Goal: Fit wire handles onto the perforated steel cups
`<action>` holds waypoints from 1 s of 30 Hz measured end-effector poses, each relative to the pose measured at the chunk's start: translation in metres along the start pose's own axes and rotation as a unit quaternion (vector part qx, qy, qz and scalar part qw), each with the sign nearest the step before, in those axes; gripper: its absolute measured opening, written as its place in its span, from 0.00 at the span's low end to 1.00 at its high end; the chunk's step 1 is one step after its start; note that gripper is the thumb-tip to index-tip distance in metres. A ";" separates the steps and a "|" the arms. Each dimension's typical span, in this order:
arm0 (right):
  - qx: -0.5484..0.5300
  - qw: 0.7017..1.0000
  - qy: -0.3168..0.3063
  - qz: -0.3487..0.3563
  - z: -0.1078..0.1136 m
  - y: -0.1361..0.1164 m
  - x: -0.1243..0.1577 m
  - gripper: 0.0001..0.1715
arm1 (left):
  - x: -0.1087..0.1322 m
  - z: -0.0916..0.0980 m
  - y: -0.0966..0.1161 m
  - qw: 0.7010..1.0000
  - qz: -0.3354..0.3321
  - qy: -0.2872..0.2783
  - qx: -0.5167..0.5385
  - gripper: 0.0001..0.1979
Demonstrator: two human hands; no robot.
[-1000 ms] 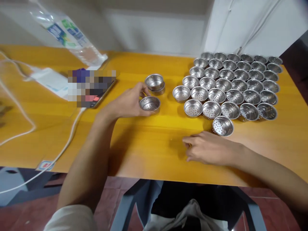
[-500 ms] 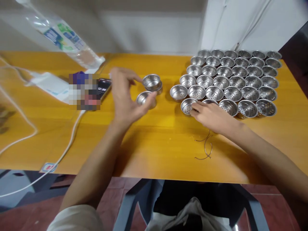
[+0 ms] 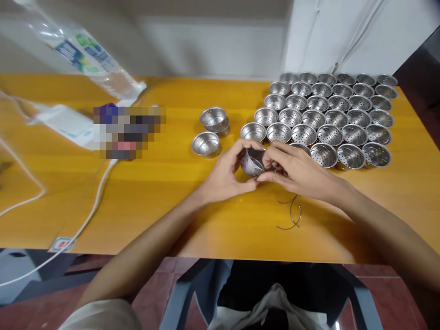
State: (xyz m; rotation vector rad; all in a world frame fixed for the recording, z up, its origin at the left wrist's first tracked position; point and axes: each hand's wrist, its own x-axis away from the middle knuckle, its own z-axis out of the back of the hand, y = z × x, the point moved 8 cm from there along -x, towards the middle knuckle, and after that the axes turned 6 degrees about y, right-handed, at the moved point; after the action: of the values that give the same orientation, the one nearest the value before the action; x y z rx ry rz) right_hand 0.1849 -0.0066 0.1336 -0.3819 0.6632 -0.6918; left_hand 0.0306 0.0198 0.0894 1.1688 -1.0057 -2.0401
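A small perforated metal cup (image 3: 252, 166) is tilted between my two hands, at the near left corner of the rows of cups. My left hand (image 3: 223, 176) curves around its left side, thumb below and fingers at the rim. My right hand (image 3: 297, 172) grips its right edge, fingers bent over the rim and thumb against the near side. The fingers hide part of that cup. Left of the hands stand a loose metal cup (image 3: 205, 145) and, behind it, another cup (image 3: 213, 119) resting on a further one. Thin curved wires (image 3: 292, 214) lie near my right wrist.
Several rows of similar perforated cups (image 3: 321, 118) fill the table's right side. On the left are a clear plastic bottle (image 3: 91, 55), a white power strip (image 3: 67, 123), a white cable (image 3: 98, 208) and a blurred-out patch. A wall stands behind the table (image 3: 137, 206).
My left hand has moved right from beside the loose cups and closed around the cup at the row's near corner. That cup is now tilted, with my right hand on it too.
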 end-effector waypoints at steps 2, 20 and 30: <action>-0.014 1.000 -0.014 0.021 0.001 -0.004 -0.001 0.21 | -0.002 0.004 0.005 1.000 -0.011 -0.010 0.024 0.31; -0.044 0.996 -0.043 0.062 -0.013 -0.031 0.010 0.31 | -0.011 0.108 -0.006 0.978 0.088 0.063 -0.180 0.33; 0.303 0.932 -0.196 0.027 -0.045 -0.014 0.018 0.32 | -0.002 0.142 -0.041 0.893 0.264 0.144 -0.336 0.40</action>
State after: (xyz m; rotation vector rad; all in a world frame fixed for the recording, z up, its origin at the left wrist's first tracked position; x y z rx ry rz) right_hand 0.1587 -0.0343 0.0999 0.0761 0.0609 -0.7049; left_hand -0.0990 0.0901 0.1038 0.6878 -0.3480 -1.5146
